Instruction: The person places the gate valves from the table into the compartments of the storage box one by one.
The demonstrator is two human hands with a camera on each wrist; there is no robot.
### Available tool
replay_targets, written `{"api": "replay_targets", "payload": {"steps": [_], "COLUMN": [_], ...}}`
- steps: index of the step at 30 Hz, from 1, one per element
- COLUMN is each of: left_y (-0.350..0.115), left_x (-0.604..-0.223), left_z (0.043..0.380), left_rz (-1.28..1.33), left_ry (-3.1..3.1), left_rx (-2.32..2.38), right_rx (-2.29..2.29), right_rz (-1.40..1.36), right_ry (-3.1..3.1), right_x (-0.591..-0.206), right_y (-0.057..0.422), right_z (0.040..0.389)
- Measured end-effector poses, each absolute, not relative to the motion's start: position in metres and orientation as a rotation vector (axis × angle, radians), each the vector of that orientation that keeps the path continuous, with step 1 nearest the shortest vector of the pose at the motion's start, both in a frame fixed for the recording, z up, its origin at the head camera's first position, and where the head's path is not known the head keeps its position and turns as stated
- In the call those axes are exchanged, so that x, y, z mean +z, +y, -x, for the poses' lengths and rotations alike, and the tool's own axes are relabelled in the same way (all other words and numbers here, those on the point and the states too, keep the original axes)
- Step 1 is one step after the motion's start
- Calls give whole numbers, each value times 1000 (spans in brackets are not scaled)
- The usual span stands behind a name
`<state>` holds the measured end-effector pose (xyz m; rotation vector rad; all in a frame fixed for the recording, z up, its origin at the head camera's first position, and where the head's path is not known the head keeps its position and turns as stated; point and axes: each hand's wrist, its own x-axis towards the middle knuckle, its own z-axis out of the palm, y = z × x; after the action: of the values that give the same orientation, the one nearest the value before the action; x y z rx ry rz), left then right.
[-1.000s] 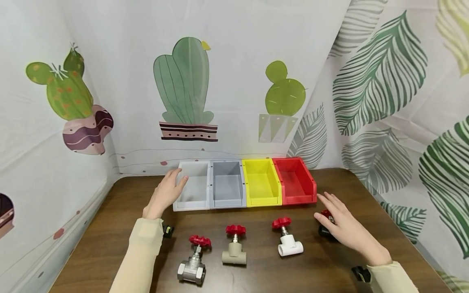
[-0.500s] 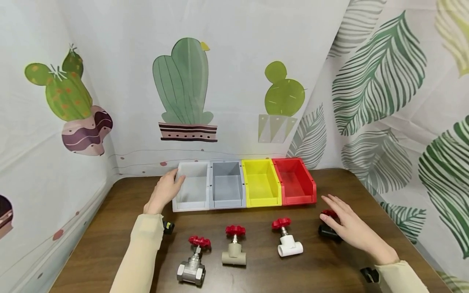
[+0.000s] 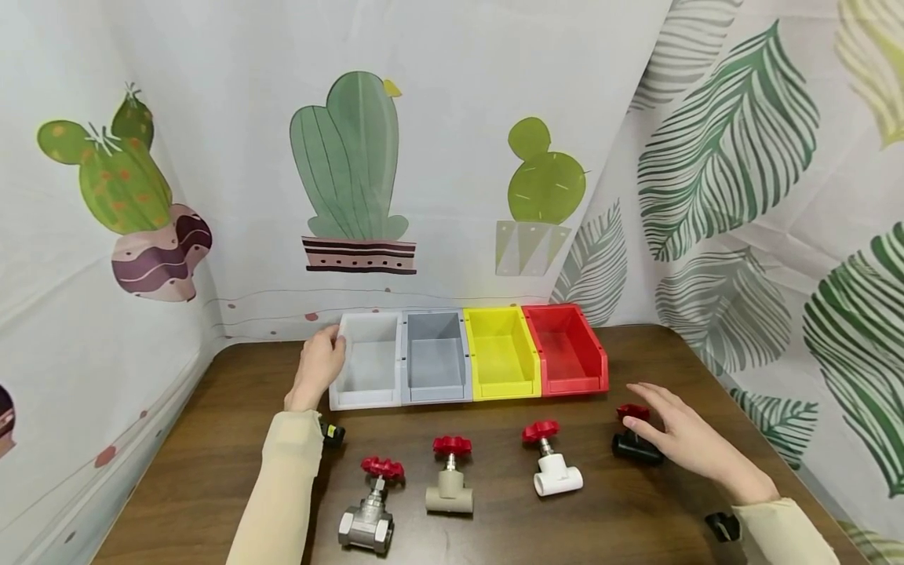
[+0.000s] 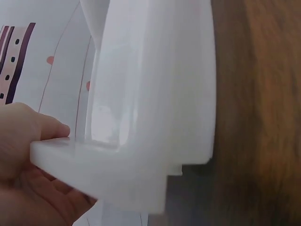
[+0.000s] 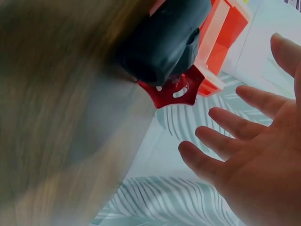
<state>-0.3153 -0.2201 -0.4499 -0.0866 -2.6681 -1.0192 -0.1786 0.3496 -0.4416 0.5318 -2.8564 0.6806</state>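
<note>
My left hand point(image 3: 319, 366) holds the left wall of the white bin point(image 3: 365, 399). In the left wrist view the thumb lies on the inner side of the bin's rim point(image 4: 66, 153) and the other fingers lie on the outer side. My right hand point(image 3: 699, 439) hovers with spread fingers beside the black valve point(image 3: 636, 447), which has a red handwheel point(image 5: 181, 92). The right wrist view shows a gap between those fingers and the valve. Part of the valve is behind the hand in the head view.
Right of the white bin stand a grey bin point(image 3: 435, 392), a yellow bin point(image 3: 503, 388) and a red bin point(image 3: 575, 386), joined in a row. In front lie a metal valve point(image 3: 367, 526), a beige valve point(image 3: 450, 498) and a white valve point(image 3: 558, 477) on the wooden table point(image 3: 508, 534).
My left hand has come down onto the white bin's left wall and taken hold of it. The right hand has drifted a little to the right, uncovering more of the black valve.
</note>
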Motion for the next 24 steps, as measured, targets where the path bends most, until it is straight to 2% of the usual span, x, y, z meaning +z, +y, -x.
{"api": "replay_targets", "payload": {"steps": [24], "left_y": [-222], "left_x": [-454], "left_z": [323], "left_rz": [-2], "left_ry": [-2712], "left_rx": [-1042], "right_rx": [662], "right_rz": [-644], "right_ry": [-2952], "right_x": [-463], "right_y": [370], "right_z": [186]}}
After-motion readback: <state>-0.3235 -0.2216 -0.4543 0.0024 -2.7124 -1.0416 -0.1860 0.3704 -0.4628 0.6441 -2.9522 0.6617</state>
